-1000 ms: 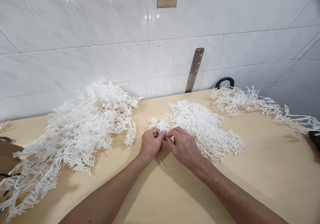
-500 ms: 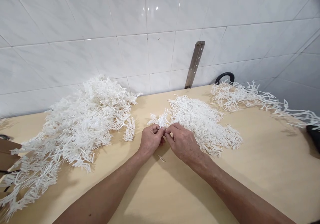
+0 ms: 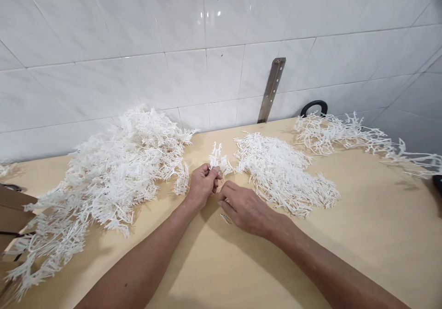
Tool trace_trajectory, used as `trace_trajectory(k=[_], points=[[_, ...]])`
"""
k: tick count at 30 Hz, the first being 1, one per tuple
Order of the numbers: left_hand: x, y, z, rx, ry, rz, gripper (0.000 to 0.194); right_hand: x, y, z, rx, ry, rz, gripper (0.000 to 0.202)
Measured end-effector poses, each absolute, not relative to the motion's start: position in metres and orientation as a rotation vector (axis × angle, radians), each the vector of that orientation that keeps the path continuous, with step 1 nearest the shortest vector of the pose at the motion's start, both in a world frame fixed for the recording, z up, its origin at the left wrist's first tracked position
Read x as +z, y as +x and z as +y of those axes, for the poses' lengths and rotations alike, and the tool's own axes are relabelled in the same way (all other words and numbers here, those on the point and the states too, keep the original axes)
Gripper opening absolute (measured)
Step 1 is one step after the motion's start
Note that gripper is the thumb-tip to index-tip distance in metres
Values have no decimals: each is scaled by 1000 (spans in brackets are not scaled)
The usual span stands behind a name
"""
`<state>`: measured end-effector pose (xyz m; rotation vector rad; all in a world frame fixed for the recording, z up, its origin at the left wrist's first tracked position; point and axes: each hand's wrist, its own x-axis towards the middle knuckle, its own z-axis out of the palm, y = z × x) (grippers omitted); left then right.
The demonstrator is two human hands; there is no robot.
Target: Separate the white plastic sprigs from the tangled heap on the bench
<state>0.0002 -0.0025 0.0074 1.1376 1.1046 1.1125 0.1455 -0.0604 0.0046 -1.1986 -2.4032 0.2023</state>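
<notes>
My left hand [image 3: 203,183] pinches a white branched plastic sprig [image 3: 216,154] between thumb and fingers; its forked tips point away from me. Just to the right and nearer to me is my right hand [image 3: 243,206], apart from the left, with thumb and fingers drawn together. Whatever it may hold is too small to make out. A few thin short sticks [image 3: 226,218] lie on the table beside its fingertips. Close behind the hands, a heap of white thin-stemmed pieces [image 3: 276,171] spreads to the right.
A large pile of white branched sprigs [image 3: 127,171] covers the left of the wooden table [image 3: 221,272]. More white branching strands [image 3: 338,134] trail along the back right, in front of a black ring-shaped handle [image 3: 314,106]. A metal bracket [image 3: 272,90] stands against the tiled wall. Cardboard [image 3: 14,212] is at far left.
My right hand has drawn away from the left, towards me. My left hand has shifted slightly left, and the sprig's forked tips now show more clearly above it.
</notes>
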Motion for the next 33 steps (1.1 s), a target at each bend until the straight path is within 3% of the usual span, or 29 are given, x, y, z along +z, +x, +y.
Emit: trace_trajectory(k=[7, 15, 19, 27, 33], points=[[12, -3, 1, 1134, 1005, 965, 34, 15, 162, -54, 71, -1541, -2191, 15], [16, -9, 7, 1178, 831, 864, 32, -2, 124, -72, 72, -1321, -2497, 30], [16, -10, 8, 1202, 833, 871, 30, -4, 125, -72, 111, -1377, -2562, 25], [17, -11, 6, 1216, 861, 923, 29, 10, 155, -59, 255, -1373, -2386, 26], [17, -10, 6, 1197, 828, 937, 31, 12, 174, -50, 181, -1613, -2173, 27]])
